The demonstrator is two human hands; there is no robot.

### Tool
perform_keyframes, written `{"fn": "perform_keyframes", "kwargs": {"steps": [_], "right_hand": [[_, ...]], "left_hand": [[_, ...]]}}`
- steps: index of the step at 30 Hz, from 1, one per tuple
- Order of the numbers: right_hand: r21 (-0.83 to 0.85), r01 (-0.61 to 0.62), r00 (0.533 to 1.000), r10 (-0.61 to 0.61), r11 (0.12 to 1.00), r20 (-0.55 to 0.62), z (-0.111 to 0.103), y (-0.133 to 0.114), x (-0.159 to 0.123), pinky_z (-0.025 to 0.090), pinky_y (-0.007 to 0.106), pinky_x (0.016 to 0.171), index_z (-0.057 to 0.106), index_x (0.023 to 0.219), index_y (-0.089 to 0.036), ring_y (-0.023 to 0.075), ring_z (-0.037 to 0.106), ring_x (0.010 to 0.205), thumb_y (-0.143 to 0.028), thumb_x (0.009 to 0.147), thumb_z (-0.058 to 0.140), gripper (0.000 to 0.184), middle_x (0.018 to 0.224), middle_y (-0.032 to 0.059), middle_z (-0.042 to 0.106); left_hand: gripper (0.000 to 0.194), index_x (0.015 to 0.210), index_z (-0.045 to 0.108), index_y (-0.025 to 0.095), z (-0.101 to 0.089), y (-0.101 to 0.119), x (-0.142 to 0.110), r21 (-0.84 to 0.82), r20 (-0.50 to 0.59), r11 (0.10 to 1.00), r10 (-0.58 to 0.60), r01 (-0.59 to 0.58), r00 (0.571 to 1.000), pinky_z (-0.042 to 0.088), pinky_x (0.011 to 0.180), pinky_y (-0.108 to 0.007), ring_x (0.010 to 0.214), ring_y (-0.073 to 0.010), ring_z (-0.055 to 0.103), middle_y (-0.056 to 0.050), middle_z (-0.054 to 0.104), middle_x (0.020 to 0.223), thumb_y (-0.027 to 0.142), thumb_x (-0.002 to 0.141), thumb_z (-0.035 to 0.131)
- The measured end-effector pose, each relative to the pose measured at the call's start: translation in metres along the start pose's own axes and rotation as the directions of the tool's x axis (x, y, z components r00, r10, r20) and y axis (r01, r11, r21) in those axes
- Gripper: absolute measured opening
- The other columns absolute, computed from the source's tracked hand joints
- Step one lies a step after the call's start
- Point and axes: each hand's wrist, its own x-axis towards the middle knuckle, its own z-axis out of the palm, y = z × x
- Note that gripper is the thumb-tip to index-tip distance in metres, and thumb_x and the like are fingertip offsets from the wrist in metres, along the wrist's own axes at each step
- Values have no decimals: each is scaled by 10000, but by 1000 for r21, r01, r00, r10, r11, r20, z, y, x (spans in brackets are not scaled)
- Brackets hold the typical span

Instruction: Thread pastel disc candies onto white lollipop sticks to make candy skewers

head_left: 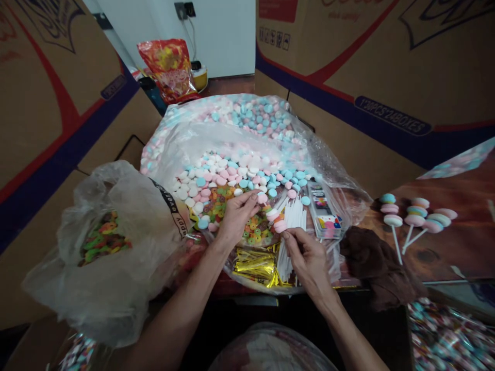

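Note:
My left hand pinches a pink marshmallow-like candy disc between thumb and fingertips. Just to its right, my right hand is closed at the lower end of a candy skewer with pink and pale discs on it; its stick is mostly hidden by the fingers. The two hands are close together but apart. Beneath them lie colourful ring candies, a bunch of white sticks and gold twist ties. Loose pink, white and blue discs spread behind from a large clear bag.
Several finished candy skewers lie at the right near a brown cloth. A clear plastic bag with ring candies stands at left. Big cartons flank both sides. A red snack bag stands at the back.

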Motion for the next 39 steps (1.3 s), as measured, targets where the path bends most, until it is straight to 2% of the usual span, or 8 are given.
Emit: {"fn": "perform_keyframes", "kwargs": {"steps": [7,13,19,24,26,39], "right_hand": [[39,-21,1000,21,999,12,2,-1,-2,303,216,488,674,883,-157,91,378,522,-341,959,518,253,601,-47,446],[30,-33,999,32,999,25,1,0,-2,288,218,483,677,880,-158,90,353,517,-341,957,519,254,590,-53,422],[24,-52,996,50,998,78,0,1,2,272,222,485,651,824,-165,91,344,524,-335,949,521,248,587,-53,408],[84,-111,988,101,990,116,0,0,4,266,225,479,613,777,-172,96,343,531,-362,948,515,274,590,-51,403],[95,-122,987,111,988,117,1,0,4,266,226,479,610,779,-171,98,344,534,-370,949,511,280,593,-49,402],[16,-89,996,89,996,3,11,-3,9,271,227,489,558,736,-180,100,345,525,-359,942,487,282,577,-52,389]], "left_hand": [[376,921,782,165,1,-2,1,-49,-55,999,-10,7,998,506,1002,-418,961,-181,672,-66,748,992,365,610,848],[362,963,779,174,-1,-3,1,6,-47,1000,8,-8,999,519,988,-405,966,-177,675,-65,750,1026,358,654,822],[348,1056,758,178,-6,-8,0,222,50,968,106,-114,993,525,975,-396,1017,-208,675,-71,739,1113,372,769,724],[264,1047,762,183,-9,-9,0,462,170,836,244,-296,955,507,993,-382,1050,-219,675,-71,747,1103,293,849,627],[249,1034,765,186,-8,-10,-1,515,192,789,274,-335,942,506,992,-373,1052,-218,679,-70,750,1098,268,857,610],[226,1011,772,213,-2,-13,-10,505,175,813,232,-289,957,515,991,-377,1053,-230,693,-53,754,1090,250,844,624]]}}
